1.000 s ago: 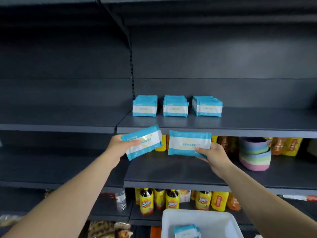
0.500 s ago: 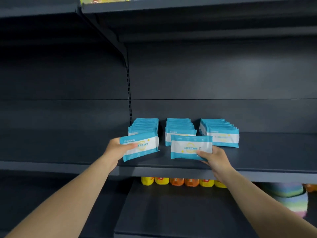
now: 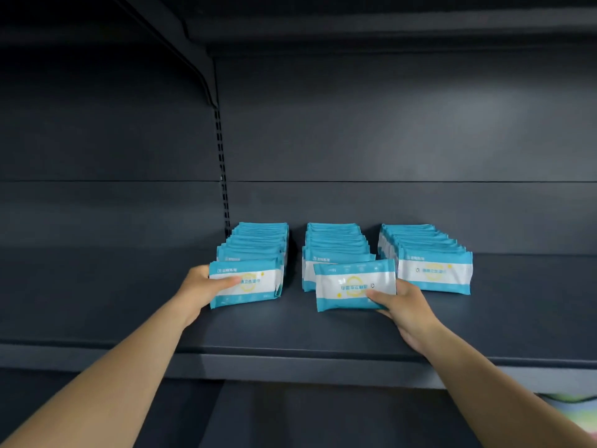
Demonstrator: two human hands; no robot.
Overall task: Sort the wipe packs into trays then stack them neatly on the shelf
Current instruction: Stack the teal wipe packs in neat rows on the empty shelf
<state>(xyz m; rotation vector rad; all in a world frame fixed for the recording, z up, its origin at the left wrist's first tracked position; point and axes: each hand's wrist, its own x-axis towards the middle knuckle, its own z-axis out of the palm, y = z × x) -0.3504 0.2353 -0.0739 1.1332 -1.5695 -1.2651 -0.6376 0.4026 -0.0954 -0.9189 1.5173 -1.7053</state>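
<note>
Three rows of blue-and-white wipe packs stand upright on the dark shelf (image 3: 323, 331): a left row (image 3: 258, 240), a middle row (image 3: 336, 244) and a right row (image 3: 429, 257). My left hand (image 3: 200, 287) grips one wipe pack (image 3: 250, 282) by its left end, upright at the front of the left row. My right hand (image 3: 403, 305) holds a second wipe pack (image 3: 352, 287) by its lower right corner, upright just in front of the middle row and a little to its right.
The shelf runs wide to the left and right of the rows. A slotted upright post (image 3: 221, 169) rises behind the left row. Another shelf hangs overhead. Something pastel striped (image 3: 578, 412) shows below at the right edge.
Both hands rose from below the shelf edge and pushed their packs forward onto the shelf, up to the fronts of the left and middle rows. The view moved up and closer.
</note>
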